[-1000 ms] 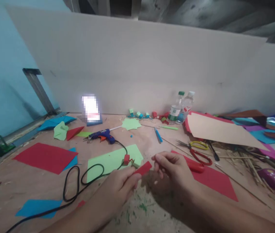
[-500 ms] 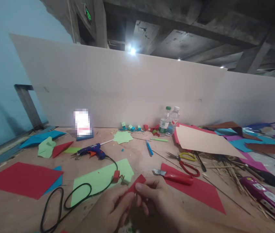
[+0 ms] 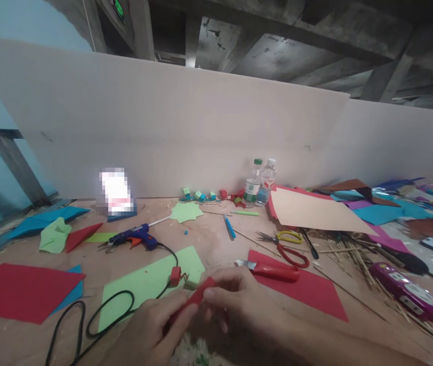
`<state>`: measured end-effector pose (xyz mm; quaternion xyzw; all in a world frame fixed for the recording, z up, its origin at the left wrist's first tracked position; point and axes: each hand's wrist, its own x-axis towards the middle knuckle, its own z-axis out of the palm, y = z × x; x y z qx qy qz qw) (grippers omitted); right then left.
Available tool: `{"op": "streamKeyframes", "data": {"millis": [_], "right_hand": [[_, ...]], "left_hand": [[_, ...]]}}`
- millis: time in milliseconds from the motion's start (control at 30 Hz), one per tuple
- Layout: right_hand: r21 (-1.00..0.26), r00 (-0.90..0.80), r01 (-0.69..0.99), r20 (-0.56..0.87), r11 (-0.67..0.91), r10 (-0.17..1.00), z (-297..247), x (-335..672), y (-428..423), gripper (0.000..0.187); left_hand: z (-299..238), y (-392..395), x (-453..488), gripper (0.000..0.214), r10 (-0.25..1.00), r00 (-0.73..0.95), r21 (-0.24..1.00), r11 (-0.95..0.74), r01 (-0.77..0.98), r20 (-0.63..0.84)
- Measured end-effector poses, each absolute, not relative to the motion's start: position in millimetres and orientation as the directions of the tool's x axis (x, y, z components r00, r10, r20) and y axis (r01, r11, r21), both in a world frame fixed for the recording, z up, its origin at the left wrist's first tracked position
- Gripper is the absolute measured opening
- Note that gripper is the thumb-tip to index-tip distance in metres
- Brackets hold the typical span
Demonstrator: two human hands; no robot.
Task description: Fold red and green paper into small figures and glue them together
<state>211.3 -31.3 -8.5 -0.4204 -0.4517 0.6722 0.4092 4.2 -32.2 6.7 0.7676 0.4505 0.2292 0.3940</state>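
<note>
My left hand (image 3: 151, 330) and my right hand (image 3: 235, 302) meet at the bottom middle, both pinching a small strip of red paper (image 3: 197, 296) between thumb and fingers. The strip is bent between the two hands, just above the table. Right behind it lies a light green sheet (image 3: 143, 284) with a small red folded piece (image 3: 175, 275) on it. A red utility knife (image 3: 273, 270) rests on a red sheet (image 3: 308, 290) just right of my right hand.
A blue glue gun (image 3: 134, 236) lies mid-left, its black cord (image 3: 94, 317) looping toward me. Scissors (image 3: 288, 246), two water bottles (image 3: 258, 183), a blue pen (image 3: 229, 226), coloured paper sheets, thin sticks (image 3: 357, 256) and a purple packet (image 3: 407, 290) crowd the right. A red sheet (image 3: 18, 292) lies left.
My hands have come together on the red strip and drawn closer to me, bending it. The camera has tilted up, showing more of the wall and ceiling.
</note>
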Motion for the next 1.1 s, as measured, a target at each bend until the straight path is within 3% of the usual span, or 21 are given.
{"op": "streamKeyframes", "data": {"millis": [167,433,700,900,1100], "right_hand": [[-0.957,-0.3,-0.197,-0.149,-0.214,0.942,-9,211,-30,0.041],[-0.929,-0.279,-0.251,-0.198,-0.271,0.94,-9,213,-25,0.046],[-0.948,-0.243,-0.167,-0.225,-0.269,0.944,-6,216,-25,0.048],[-0.947,-0.279,-0.155,-0.231,-0.281,0.932,-7,215,-26,0.047],[-0.943,-0.259,-0.164,-0.242,-0.289,0.935,-7,211,-27,0.034]], "left_hand": [[3,-30,0,0.036,0.86,0.51,0.835,-0.279,0.473,-0.002],[-22,-16,-6,0.04,0.949,0.312,0.925,-0.161,0.345,0.049],[-9,-19,-5,0.031,0.948,0.291,0.876,-0.244,0.416,0.126],[-14,-15,-8,0.031,0.939,0.329,0.842,-0.259,0.474,0.103],[-14,-14,-12,0.032,0.945,0.296,0.785,-0.289,0.548,0.141]]}}
